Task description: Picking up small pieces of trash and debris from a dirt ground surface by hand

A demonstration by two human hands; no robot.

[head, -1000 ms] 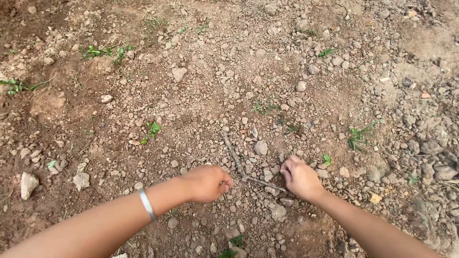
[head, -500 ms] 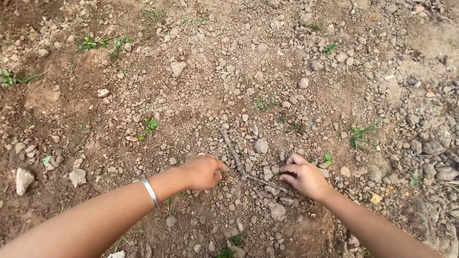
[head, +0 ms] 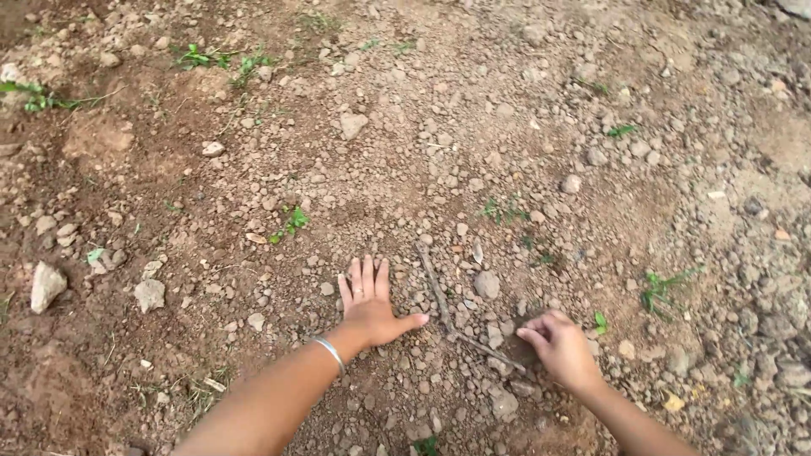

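My left hand point(head: 372, 304) lies flat on the stony brown soil, palm down, fingers stretched forward and thumb out to the right; a silver bangle point(head: 331, 355) rings its wrist. My right hand point(head: 562, 346) rests on the ground to the right, fingers curled down into the dirt, and whether anything is in its fingers does not show. A thin dry twig point(head: 456, 312) lies between the two hands, running from upper left to lower right, its lower end close to my right fingertips. A grey stone point(head: 487, 284) sits just beyond the twig.
Bare ground with many pebbles and clods all around. Small green weeds point(head: 291, 224) point(head: 659, 287) grow in spots. Larger pale stones point(head: 46, 285) point(head: 149, 294) lie at the left, another stone point(head: 351, 125) farther ahead.
My left hand has gone from a loose fist to flat and spread on the soil, reaching slightly forward. My right hand has stayed near the twig's lower end.
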